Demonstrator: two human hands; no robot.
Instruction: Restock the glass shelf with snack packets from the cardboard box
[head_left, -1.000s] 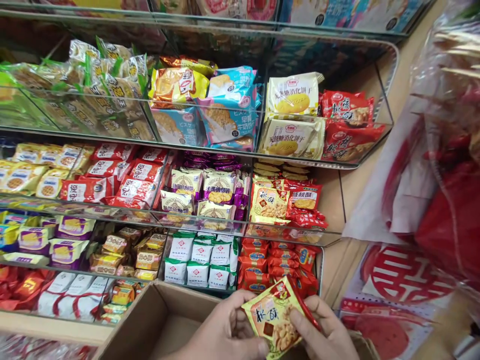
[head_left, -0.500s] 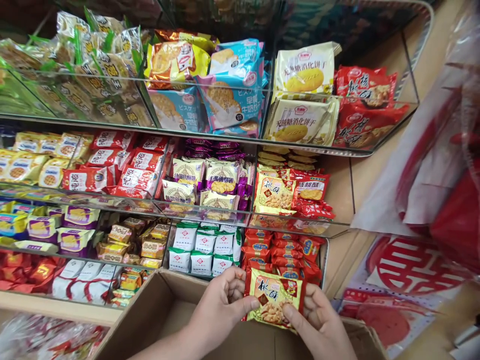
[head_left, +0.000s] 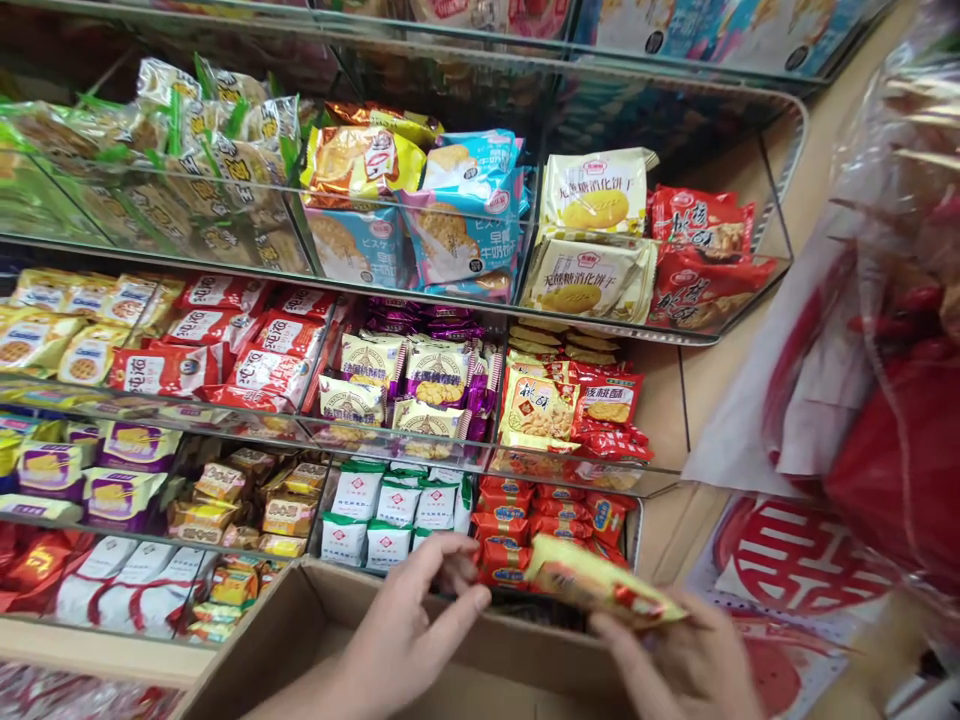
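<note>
A yellow-and-red cookie packet is gripped at its right end by my right hand, thumb below it, and it tilts with its face turned upward and blurred. To its left, my left hand is apart from the packet, thumb and fingers spread with nothing between them. Both hands are above a cardboard box standing against the shelves. Similar yellow packets sit in the shelf compartment above, beside red walnut cookie packets. Red-orange packets lie just behind my hands.
Clear-fronted shelves hold snack packets in divided compartments, such as green-and-white packets, blue biscuit packets and cream packets. Plastic-wrapped red goods hang at the right, near a red-and-white paper decoration.
My left hand has let go of the cookie packet and moved slightly left. My right hand has tilted the packet and carried it right. The camera view has shifted, showing a higher shelf.
</note>
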